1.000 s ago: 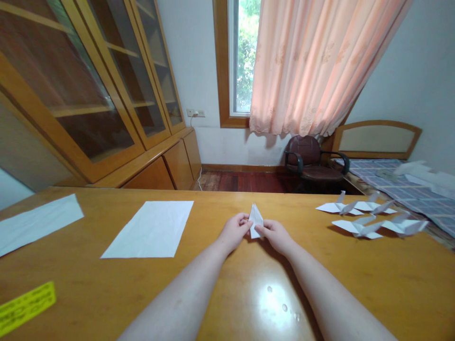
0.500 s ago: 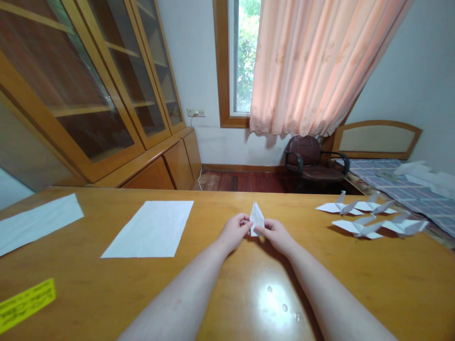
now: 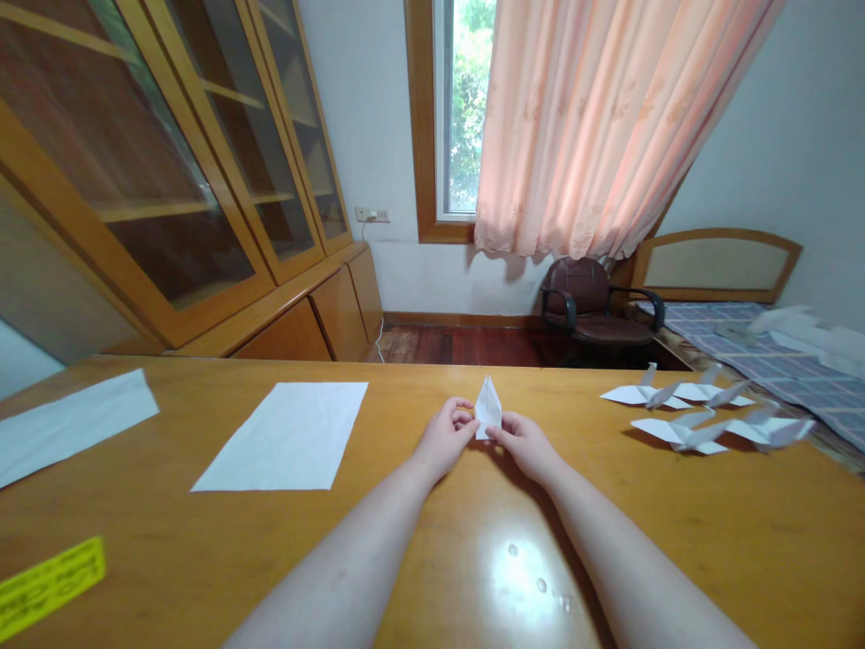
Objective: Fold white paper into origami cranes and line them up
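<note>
Between my two hands is a small folded white paper (image 3: pixel 488 410), pointed at the top with a narrow split at its tip. My left hand (image 3: pixel 449 433) is closed at its left edge, thumb on the front face. At the lower right corner, my right hand (image 3: pixel 523 442) pinches it between thumb and fingers. The fingers behind the paper are partly hidden. Several finished paper cranes (image 3: pixel 686 431) with spread wings sit on the table to the right. A flat white paper sheet (image 3: pixel 290 437) lies to the left of my hands.
The wooden table (image 3: pixel 432 577) spans the foreground. Another white sheet (image 3: pixel 74 419) lies at its far left, above a yellow label with writing (image 3: pixel 50 581). Beyond the table are a glass-door cabinet (image 3: pixel 223 144), a brown armchair (image 3: pixel 591 302) and a bed (image 3: pixel 763 333).
The folded paper has shifted slightly upward, away from me, between my hands. My left fingers have lifted and loosened a little. The sheets and cranes are unmoved.
</note>
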Action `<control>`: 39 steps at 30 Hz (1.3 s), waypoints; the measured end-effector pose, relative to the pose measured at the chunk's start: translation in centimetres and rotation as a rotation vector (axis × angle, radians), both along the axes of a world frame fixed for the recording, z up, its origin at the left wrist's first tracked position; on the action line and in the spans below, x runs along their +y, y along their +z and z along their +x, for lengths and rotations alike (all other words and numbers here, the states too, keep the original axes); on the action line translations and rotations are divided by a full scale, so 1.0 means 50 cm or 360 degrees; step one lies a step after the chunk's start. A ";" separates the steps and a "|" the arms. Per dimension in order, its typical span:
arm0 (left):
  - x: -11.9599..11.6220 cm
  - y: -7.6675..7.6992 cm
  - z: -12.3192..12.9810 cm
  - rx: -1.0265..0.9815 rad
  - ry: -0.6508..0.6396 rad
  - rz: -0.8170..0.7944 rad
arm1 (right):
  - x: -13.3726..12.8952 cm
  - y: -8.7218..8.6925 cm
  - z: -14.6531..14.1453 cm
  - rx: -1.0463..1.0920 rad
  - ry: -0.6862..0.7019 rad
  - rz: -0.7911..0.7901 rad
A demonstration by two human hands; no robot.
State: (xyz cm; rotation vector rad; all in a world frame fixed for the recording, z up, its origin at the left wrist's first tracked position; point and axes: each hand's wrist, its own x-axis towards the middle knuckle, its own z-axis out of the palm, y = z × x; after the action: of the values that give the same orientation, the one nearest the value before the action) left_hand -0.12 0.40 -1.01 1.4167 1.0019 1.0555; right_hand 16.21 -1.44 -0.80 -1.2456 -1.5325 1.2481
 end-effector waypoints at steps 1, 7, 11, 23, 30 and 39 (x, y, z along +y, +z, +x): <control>0.000 0.000 0.001 -0.0015 0.0001 -0.0009 | 0.001 -0.001 -0.001 0.0013 -0.0002 -0.0010; -0.004 0.009 0.003 -0.0064 -0.0005 -0.0033 | 0.000 0.001 -0.005 0.0123 0.0011 -0.0028; -0.005 0.012 0.003 -0.0041 -0.0017 -0.0028 | 0.002 -0.003 0.000 0.0100 -0.0006 0.0004; -0.003 0.006 0.005 -0.0087 -0.0131 -0.0038 | -0.001 -0.006 0.006 -0.0015 0.0108 0.0078; 0.000 0.003 0.004 -0.0117 -0.0072 -0.0073 | 0.003 -0.012 0.002 0.0112 0.0024 0.0059; 0.002 -0.004 0.004 0.0059 -0.0139 -0.0001 | 0.005 -0.016 0.007 0.0160 -0.0236 -0.0002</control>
State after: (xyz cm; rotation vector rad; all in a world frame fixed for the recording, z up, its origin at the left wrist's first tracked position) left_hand 0.07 0.50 -1.20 1.4710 0.9578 0.9681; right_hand 16.54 -1.17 -1.58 -1.2546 -1.3432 1.1970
